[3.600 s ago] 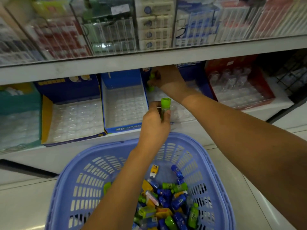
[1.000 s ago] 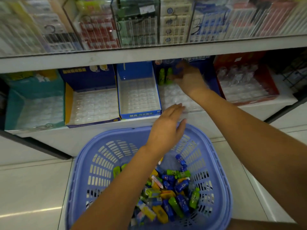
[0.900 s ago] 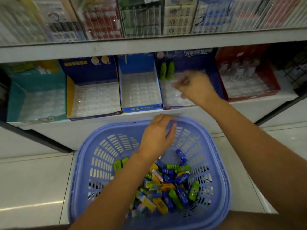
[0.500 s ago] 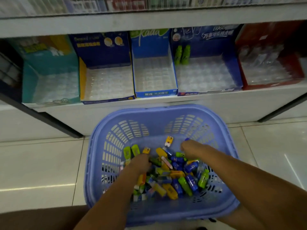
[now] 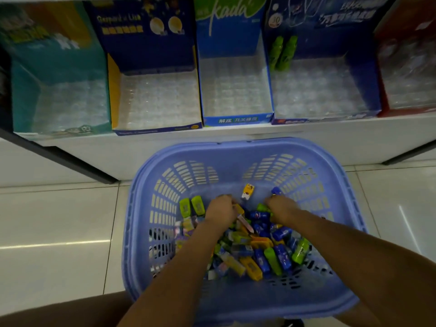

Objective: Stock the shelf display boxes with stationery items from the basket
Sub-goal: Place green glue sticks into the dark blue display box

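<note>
Since a second ago my left hand (image 5: 219,211) and right hand (image 5: 283,208) have dropped from the shelf (image 5: 236,134) into the basket (image 5: 236,148). They lie on the stationery pile (image 5: 254,253), fingers (image 5: 224,197) curled down among the pieces; whether they hold any, I cannot tell. Beyond the basket, two green items (image 5: 283,53) stand in a display box (image 5: 364,90).

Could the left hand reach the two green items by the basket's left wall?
Probably yes: the left hand is inside the basket right beside the green items, and nothing covers them.
</note>
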A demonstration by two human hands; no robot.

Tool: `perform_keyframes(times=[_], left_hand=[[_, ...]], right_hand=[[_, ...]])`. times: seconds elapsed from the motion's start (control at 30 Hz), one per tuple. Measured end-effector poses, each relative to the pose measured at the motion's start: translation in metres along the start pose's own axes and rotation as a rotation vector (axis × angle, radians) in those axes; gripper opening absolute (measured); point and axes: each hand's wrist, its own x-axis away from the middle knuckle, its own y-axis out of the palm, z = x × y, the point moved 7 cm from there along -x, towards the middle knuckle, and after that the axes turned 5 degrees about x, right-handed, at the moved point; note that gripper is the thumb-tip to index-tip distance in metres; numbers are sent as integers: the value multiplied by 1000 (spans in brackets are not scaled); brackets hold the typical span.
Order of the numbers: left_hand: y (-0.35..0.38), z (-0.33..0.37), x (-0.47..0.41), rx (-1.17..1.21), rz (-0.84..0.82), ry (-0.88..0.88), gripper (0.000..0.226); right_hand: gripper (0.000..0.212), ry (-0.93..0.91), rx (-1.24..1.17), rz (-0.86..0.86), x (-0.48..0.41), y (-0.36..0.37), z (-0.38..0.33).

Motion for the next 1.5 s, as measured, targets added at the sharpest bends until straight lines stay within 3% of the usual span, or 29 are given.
perform_keyframes(times=[0.03,0.07,0.13,0.23,0.4,0.5,0.57,0.63,0.77,0.87,0.93,1.1,1.2,1.33,1.5], left_hand=[[2,8,-4,23,-10,23,27],[5,17,-7,50,-34,49,27],[15,36,-18,74,-98,103,30],[34,57,-32,-62,-238,93,38],[55,66,-35,-168,-303,91,28],[55,69,-39,-257,-307,91,28],[58,70,-41,-326,-371,64,31],[58,70,-40,-347,-384,66,31],[58,69,-33,-251,-324,127,26],[51,67,-30,-45,-344,78,26],[35,69,-28,234,-310,40,29],[-5,78,6,1063,-323,-48,22],[-36,97,40,1434,-384,25,16],[-88,154,81,1682,-467,321,39],[-123,201,98,1742,-309,383,37]], right_hand=[[9,18,-1,1,1,-1,1],[18,54,-18,-18,1,-1,3],[13,89,-58,-39,3,0,5],[20,117,-76,-81,2,5,7],[20,159,-129,-127,5,-6,13],[8,148,-296,37,18,-29,23],[20,102,-283,71,36,-41,27],[22,66,-440,132,52,-56,30],[20,17,-984,339,93,-87,46],[20,-88,-1383,359,119,-102,52],[22,-146,-1527,406,134,-115,58],[18,-290,-1662,572,167,-151,75],[28,-358,-1680,670,181,-165,87],[28,-568,-1612,655,195,-178,86],[31,-822,-1605,542,207,-203,68]])
